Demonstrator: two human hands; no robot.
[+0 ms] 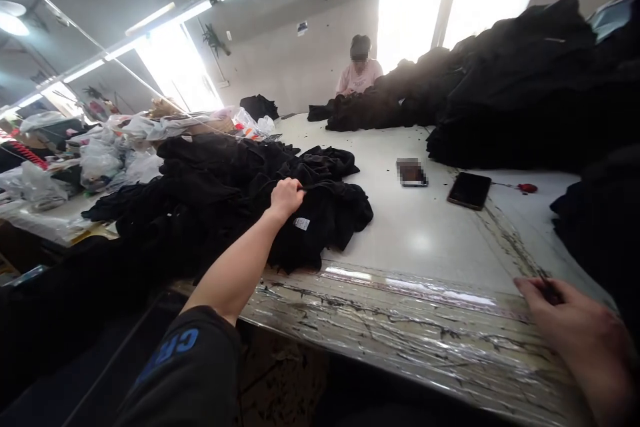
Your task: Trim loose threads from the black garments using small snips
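My left hand (287,199) is closed on the fabric of a black garment (330,220) at the near edge of a heap. A small white label (302,223) shows on the garment just below that hand. The rest of the black garment heap (210,173) spreads away to the left. Over the right front of the table, my right hand (575,313) is closed around a small dark tool (550,290) with a thin tip. It looks like thread snips, but the fingers hide most of it. The right hand is apart from the garments.
The white table (380,240) has clear tape and loose threads along its front edge. A black phone (469,191), a blurred-out phone-like item (412,172) and a red-handled tool (527,188) lie on it. Black garments (520,87) pile up at right. A person (360,70) sits behind.
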